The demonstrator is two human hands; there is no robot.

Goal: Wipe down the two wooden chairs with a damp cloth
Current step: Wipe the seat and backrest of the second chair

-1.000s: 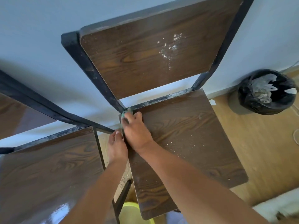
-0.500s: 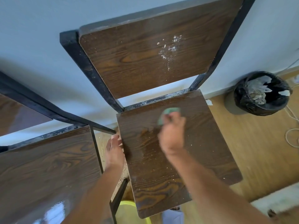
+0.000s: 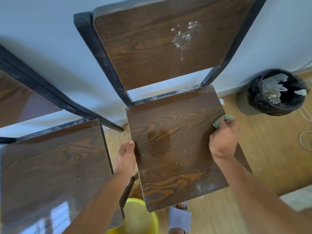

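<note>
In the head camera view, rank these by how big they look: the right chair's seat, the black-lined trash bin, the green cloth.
1. Right chair's seat, though it is nearer the camera
2. Trash bin
3. Green cloth, partly hidden in the right hand

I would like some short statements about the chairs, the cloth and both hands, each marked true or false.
1. The right hand holds the green cloth at the seat's right edge. True.
2. The left hand holds a second cloth. False: it rests bare on the seat's left edge.
3. White specks mark the backrest. True.
4. The bin is lined with a white bag. False: the bag is black.
5. A yellow bucket stands below the seat. True.
</note>
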